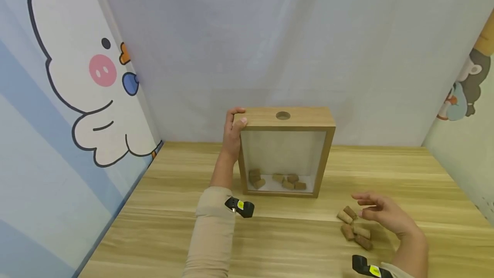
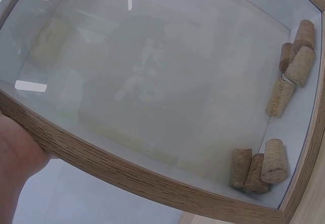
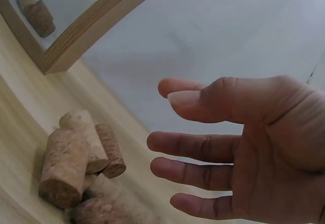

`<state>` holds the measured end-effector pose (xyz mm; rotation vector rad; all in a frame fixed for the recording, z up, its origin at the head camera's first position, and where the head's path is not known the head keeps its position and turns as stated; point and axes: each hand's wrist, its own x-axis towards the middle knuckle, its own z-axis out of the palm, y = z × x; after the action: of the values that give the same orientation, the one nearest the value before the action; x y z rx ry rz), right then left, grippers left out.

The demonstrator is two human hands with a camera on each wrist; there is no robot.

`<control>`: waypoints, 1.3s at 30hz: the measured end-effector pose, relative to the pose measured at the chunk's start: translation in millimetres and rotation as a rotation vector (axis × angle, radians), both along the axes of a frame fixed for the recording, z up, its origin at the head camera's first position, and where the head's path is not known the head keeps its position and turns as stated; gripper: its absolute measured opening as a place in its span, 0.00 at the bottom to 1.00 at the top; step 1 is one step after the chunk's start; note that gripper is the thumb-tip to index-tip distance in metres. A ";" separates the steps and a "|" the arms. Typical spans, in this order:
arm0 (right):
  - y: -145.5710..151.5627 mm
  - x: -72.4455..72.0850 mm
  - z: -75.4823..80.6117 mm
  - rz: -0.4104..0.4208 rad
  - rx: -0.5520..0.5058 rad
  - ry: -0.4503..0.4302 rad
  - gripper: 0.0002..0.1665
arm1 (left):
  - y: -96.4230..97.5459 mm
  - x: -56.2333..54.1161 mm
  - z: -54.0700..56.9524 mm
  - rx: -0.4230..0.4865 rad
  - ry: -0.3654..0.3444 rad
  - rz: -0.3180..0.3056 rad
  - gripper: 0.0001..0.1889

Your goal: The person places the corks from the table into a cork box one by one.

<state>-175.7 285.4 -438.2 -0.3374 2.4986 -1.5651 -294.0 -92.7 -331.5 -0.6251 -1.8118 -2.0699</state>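
Note:
A wooden shadow box (image 1: 326,153) with a clear front and a round hole in its top stands upright on the table. Several corks (image 2: 274,160) lie along the bottom inside it. My left hand (image 1: 233,134) grips the box's upper left corner, thumb on the top face; in the left wrist view only part of that hand (image 2: 20,155) shows, against the frame. To the right of the box, my right hand (image 1: 386,213) hovers beside a small pile of loose corks (image 1: 362,231). Its fingers (image 3: 195,147) are loosely extended and hold nothing; the corks (image 3: 63,168) lie apart from them.
The wood-grain table (image 1: 162,226) runs back to a pale curtain (image 1: 270,42). A cartoon-printed panel (image 1: 65,76) stands along the left side, another printed panel (image 1: 463,140) on the right. Black wrist cameras (image 1: 240,207) sit on both forearms.

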 end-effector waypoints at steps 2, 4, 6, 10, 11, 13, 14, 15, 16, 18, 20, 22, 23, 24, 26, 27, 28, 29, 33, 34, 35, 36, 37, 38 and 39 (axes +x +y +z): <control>-0.6 -0.6 -5.5 -0.015 0.001 -0.010 0.30 | 0.6 3.5 3.0 -0.007 0.003 0.001 0.23; -1.2 -0.8 -10.0 -0.024 -0.006 -0.027 0.29 | 1.0 3.6 3.0 -0.007 0.004 0.003 0.23; -2.2 -1.6 -13.7 -0.028 -0.019 -0.047 0.29 | 0.9 3.8 3.3 -0.002 0.004 0.001 0.23; -2.8 -4.4 -20.6 -0.027 -0.026 -0.085 0.30 | 0.7 3.8 3.9 0.003 0.005 -0.009 0.23; -2.5 -5.4 -22.2 -0.020 -0.025 -0.088 0.29 | 0.7 3.7 3.9 0.002 0.006 -0.011 0.23; -1.7 -7.6 -25.4 -0.002 -0.021 -0.094 0.29 | 0.8 3.1 3.6 0.004 0.006 -0.011 0.22; -1.4 -8.8 -26.8 0.008 -0.020 -0.093 0.29 | 0.6 2.8 3.2 0.002 0.007 -0.011 0.22; -1.3 -9.8 -27.8 0.020 -0.023 -0.097 0.28 | 0.5 2.4 2.9 0.003 0.006 -0.011 0.22; -1.4 -10.8 -28.8 0.026 -0.022 -0.097 0.28 | 0.4 2.3 2.5 0.002 0.005 -0.010 0.22; -2.2 -12.5 -30.4 0.041 -0.002 -0.070 0.26 | 0.0 1.9 2.0 0.001 0.008 -0.010 0.23; -3.7 -13.6 -31.6 0.042 0.017 -0.047 0.24 | -0.3 2.1 1.7 -0.005 0.010 -0.009 0.23; -5.6 -14.2 -32.8 0.041 0.048 -0.013 0.22 | -0.4 2.3 1.5 -0.005 0.011 -0.007 0.23; -6.6 -14.2 -33.2 0.042 0.066 0.003 0.21 | -0.5 2.5 1.6 -0.006 0.014 -0.009 0.23; -7.6 -14.0 -33.5 0.038 0.070 0.000 0.21 | -0.5 2.7 1.4 -0.004 0.013 -0.009 0.23; -8.8 -12.8 -33.7 0.029 0.090 0.006 0.20 | 0.1 3.3 1.2 -0.006 0.014 -0.014 0.23; -8.9 -12.1 -33.4 0.024 0.114 0.020 0.20 | 0.3 3.5 1.1 -0.004 0.015 -0.016 0.23; -9.4 -10.9 -32.6 0.006 0.136 0.024 0.20 | 0.5 3.8 1.0 -0.005 0.013 -0.017 0.24; -9.7 -9.9 -31.6 -0.011 0.158 0.033 0.20 | 0.6 4.1 1.0 -0.005 0.013 -0.017 0.24; -11.7 -6.0 -24.4 -0.096 0.212 0.047 0.21 | 0.6 4.1 1.1 0.000 0.013 -0.014 0.24; -12.6 -5.5 -22.7 -0.111 0.205 0.041 0.22 | 0.5 3.9 1.1 0.001 0.014 -0.012 0.23; -13.9 -5.0 -21.0 -0.117 0.197 0.041 0.22 | 0.4 3.6 1.3 0.002 0.016 -0.010 0.23; -15.4 -4.7 -19.3 -0.121 0.186 0.040 0.22 | 0.2 3.1 1.4 0.001 0.018 -0.009 0.23; -16.9 -4.8 -17.4 -0.123 0.179 0.045 0.22 | 0.0 2.8 1.7 -0.001 0.022 -0.006 0.23; -19.0 -5.0 -15.4 -0.127 0.168 0.055 0.21 | 0.0 2.4 1.7 0.000 0.023 -0.006 0.24; -21.0 -5.3 -13.3 -0.124 0.162 0.073 0.20 | 0.0 2.2 1.7 0.000 0.022 -0.006 0.24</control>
<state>-181.0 264.4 -451.5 -0.2246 2.7288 -1.4022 -291.8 -92.7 -329.8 -0.6513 -1.8005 -2.0583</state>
